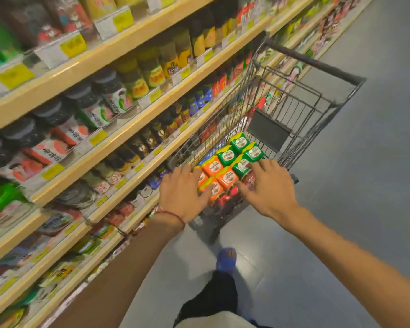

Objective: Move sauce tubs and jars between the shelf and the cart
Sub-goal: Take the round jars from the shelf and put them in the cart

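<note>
Tubs (225, 171) of sauce, orange and green, are sitting packed lid-up in a block at the near end of the cart (301, 107), beside the shelf (118, 136). Both hands are reaching in with fingers spread and gripping nothing: left hand (182, 192) touching the orange tubs, right hand (268, 185) over a green one. They are probably stiff, smooth and fairly heavy; gripping the sides would be safest.

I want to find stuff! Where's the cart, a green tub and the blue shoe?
cart (315, 63): head view, on its dark handle bar.
green tub (227, 155): head view, middle of its lid.
blue shoe (226, 259): head view, top of the shoe.
</note>
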Available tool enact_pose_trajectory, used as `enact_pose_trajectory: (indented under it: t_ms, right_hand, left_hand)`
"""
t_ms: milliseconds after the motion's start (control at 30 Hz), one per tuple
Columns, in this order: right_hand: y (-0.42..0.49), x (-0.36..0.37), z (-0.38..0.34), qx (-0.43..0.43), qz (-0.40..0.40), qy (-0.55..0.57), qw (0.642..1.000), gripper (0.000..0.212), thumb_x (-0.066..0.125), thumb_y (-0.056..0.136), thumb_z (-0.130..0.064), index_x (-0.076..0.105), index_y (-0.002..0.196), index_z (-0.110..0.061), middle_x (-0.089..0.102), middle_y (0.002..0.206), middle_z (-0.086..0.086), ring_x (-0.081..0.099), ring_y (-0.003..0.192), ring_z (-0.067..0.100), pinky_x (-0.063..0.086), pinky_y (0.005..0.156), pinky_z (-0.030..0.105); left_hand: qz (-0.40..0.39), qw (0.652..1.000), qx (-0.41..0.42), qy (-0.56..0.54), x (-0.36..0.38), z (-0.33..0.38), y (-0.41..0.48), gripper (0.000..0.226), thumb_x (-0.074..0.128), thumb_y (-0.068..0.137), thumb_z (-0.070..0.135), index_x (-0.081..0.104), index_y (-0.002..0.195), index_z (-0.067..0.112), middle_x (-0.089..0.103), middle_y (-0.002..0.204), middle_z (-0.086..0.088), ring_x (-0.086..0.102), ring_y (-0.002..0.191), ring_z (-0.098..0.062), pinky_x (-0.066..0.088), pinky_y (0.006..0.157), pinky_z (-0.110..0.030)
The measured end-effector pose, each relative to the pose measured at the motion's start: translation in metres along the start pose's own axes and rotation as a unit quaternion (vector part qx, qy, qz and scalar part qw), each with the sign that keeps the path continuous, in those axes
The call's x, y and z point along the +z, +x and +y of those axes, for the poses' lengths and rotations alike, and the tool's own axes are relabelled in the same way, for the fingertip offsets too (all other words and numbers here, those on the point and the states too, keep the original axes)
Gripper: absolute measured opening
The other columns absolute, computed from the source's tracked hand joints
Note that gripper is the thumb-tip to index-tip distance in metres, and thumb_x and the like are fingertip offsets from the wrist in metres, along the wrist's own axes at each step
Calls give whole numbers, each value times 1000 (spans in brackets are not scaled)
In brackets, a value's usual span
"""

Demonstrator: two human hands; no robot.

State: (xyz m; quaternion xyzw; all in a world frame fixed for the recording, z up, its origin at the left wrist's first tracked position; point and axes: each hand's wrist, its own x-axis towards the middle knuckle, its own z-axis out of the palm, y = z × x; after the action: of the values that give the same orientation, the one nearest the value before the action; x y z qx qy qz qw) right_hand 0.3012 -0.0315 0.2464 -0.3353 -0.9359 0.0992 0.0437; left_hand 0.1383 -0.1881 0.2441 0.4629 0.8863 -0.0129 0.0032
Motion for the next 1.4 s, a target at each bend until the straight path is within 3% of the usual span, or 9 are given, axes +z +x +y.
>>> enact_pose_trajectory:
  t_ms: [100,233,400,600,767,967,1200,1300,1400]
  right_hand:
    - [47,5,28,-5,-23,-21,1000,74,38,88,-66,69,125,-10,67,111,12,59,104,34,47,88,45]
    - [108,10,61,6,-70,-26,997,81,28,87,-67,66,131,-11,66,119,12,59,112,35,45,94,46]
    - [176,22,96,-2,-100,-34,994,63,43,94,-61,66,124,-11,67,115,11,59,111,34,46,90,43]
    - [245,42,128,-46,-165,-38,985,60,51,97,-60,60,135,-14,63,127,9,54,121,31,43,98,44]
    - [292,66,158,-122,-236,-28,964,62,48,91,-62,63,131,-17,67,120,9,57,113,32,49,88,44]
    - [331,86,187,-164,-325,-8,931,55,55,94,-58,62,133,-20,65,132,10,61,117,37,52,91,44]
    - [335,142,196,-181,-427,-22,886,58,55,100,-50,52,145,-14,55,145,16,45,138,35,44,108,44]
    - [329,177,195,-182,-454,-45,871,59,54,100,-50,51,146,-13,56,143,17,47,135,37,45,107,44]
    - [323,215,198,-170,-476,-68,860,56,56,99,-49,54,139,-10,59,138,16,49,131,35,44,104,42]
  left_hand:
    - [16,1000,3,-21,16,11,54,56,40,97,63,60,126,20,61,119,-4,58,108,-29,48,86,-44]
    - [41,999,-4,-2,39,26,123,48,50,91,59,69,102,16,65,92,-5,62,79,-29,49,65,-38]
    - [-66,996,-10,-59,53,40,185,64,34,96,64,56,138,20,60,134,-5,57,119,-29,48,92,-43]
    - [-111,990,-74,-55,67,59,230,56,34,97,65,58,125,24,61,122,-2,57,113,-27,46,89,-42]
    - [-151,972,-172,-47,77,89,258,55,34,97,64,61,119,22,64,115,-1,60,107,-27,46,79,-40]
    - [-204,926,-290,-129,96,130,271,59,37,99,61,50,140,21,57,138,-7,59,118,-33,51,91,-45]
    - [-211,849,-427,-228,157,147,252,63,31,95,68,56,130,22,64,120,-17,67,96,-44,54,78,-47]
    - [-268,800,-450,-294,198,146,251,56,40,94,64,53,134,28,63,127,-11,63,108,-39,54,87,-47]
    - [-285,767,-467,-336,244,145,246,74,37,80,70,48,141,29,61,135,-10,61,115,-39,52,97,-52]
